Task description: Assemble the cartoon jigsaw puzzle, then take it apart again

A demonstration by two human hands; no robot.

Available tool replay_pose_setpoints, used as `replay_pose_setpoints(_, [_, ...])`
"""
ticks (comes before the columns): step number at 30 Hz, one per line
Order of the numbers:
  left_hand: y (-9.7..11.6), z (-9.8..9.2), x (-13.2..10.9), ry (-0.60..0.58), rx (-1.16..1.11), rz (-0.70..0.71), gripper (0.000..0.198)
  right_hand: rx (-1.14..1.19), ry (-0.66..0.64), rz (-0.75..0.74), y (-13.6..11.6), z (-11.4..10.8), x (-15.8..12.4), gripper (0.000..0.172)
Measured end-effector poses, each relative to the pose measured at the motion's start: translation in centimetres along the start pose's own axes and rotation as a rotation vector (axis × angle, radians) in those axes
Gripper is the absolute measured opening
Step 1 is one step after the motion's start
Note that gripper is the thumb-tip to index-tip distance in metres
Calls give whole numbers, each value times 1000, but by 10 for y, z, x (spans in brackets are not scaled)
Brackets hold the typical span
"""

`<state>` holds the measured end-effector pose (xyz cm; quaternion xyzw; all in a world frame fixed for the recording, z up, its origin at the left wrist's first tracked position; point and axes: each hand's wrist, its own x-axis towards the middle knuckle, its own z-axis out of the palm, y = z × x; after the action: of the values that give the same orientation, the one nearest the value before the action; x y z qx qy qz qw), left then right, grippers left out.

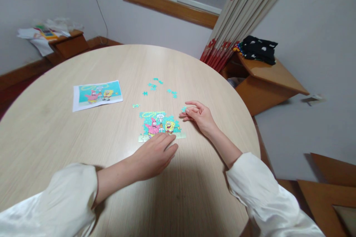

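A partly assembled cartoon jigsaw puzzle point(160, 124) lies on the round wooden table point(83, 137). My left hand point(154, 155) rests flat, fingers stretched over the puzzle's near edge. My right hand point(198, 115) is just right of the puzzle, fingers pinched on a small turquoise puzzle piece point(184, 109). Several loose turquoise pieces point(155, 85) are scattered beyond the puzzle. A printed reference picture point(97, 94) of the same cartoon lies to the left.
A striped curtain point(239, 18) hangs by the window behind the table. Dark folded cloth point(258, 50) sits on a slanted wooden cabinet point(267, 77) at right. Papers point(41, 35) pile on low furniture at far left. More wooden furniture point(325, 192) stands at bottom right.
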<state>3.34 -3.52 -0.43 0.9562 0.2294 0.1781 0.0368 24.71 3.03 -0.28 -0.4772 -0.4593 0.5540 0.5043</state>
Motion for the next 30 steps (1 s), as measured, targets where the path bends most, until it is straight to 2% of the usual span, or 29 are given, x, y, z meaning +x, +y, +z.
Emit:
replay_pose_setpoints(3, [0, -1, 0, -4, -3, 4, 17, 3, -24, -9, 2, -1, 1, 52])
replay_pose_setpoints(8, [0, -1, 0, -2, 6, 8, 17, 8, -21, 14, 3, -2, 2, 45])
replay_pose_setpoints(16, [0, 1, 0, 11, 5, 10, 17, 5, 29, 52, 1, -1, 1, 44])
replay_pose_setpoints(30, [-1, -1, 0, -12, -19, 6, 19, -16, 19, 58, 0, 2, 0, 41])
